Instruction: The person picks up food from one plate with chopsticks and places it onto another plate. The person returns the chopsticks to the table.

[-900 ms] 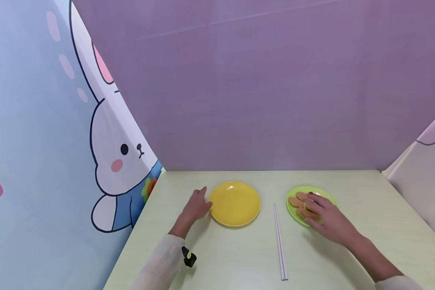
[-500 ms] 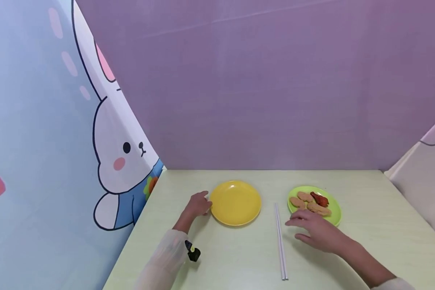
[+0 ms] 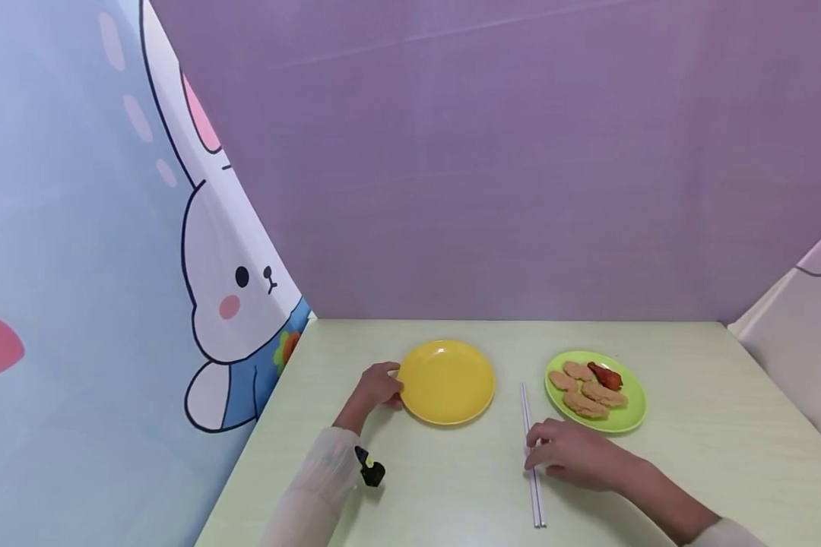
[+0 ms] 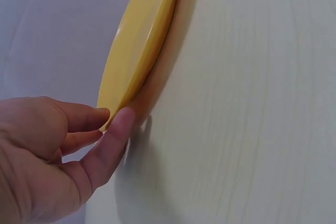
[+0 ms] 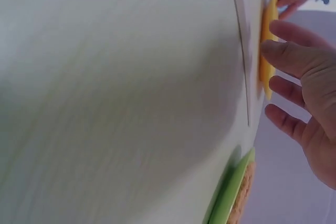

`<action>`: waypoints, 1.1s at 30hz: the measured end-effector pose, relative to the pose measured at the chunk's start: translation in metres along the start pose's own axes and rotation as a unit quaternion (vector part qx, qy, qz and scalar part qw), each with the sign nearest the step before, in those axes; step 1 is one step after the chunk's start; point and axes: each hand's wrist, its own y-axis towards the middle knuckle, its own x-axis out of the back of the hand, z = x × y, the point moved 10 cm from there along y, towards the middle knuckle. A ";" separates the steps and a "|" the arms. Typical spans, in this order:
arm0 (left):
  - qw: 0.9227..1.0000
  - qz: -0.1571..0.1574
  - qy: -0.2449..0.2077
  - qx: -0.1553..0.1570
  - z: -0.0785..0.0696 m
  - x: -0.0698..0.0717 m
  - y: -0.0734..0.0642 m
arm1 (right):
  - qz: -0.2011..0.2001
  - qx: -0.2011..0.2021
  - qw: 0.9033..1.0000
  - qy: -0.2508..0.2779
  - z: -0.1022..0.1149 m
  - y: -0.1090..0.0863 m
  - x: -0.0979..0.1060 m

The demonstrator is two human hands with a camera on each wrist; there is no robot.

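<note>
A round yellow plate [image 3: 446,382] lies near the back of the table, left of centre. My left hand [image 3: 376,387] holds its left rim; in the left wrist view, thumb and fingers [image 4: 94,114] pinch the edge of the plate. Lower right, a pair of pale chopsticks [image 3: 537,501] lies lengthwise on the table. Over the middle of the pair hovers my right hand [image 3: 578,456], its fingers spread and slightly bent. In the right wrist view a gap shows between those fingers [image 5: 286,121] and the nearer chopstick [image 5: 242,30].
Right of the chopsticks is a green plate [image 3: 631,414] with several golden fried pieces [image 3: 586,406] and one dark red, glossy piece of meat [image 3: 606,376]. A purple backdrop [image 3: 492,167] borders the table's far edge; a rabbit-printed panel [image 3: 232,319] flanks the left.
My right hand has left the green plate and come left and nearer, over the chopsticks. My left hand has closed on the yellow plate's rim, which stays in place.
</note>
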 end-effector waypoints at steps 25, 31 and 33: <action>0.999 -0.003 -0.027 0.021 0.005 -0.005 0.008 | 0.148 0.099 0.981 -0.078 0.015 0.028 -0.040; 0.999 0.005 -0.048 0.021 0.006 -0.005 0.006 | 0.130 0.124 0.978 -0.103 0.017 0.024 -0.038; 0.998 0.006 -0.059 0.016 0.006 -0.004 0.005 | 0.108 0.140 0.977 -0.117 0.019 0.022 -0.036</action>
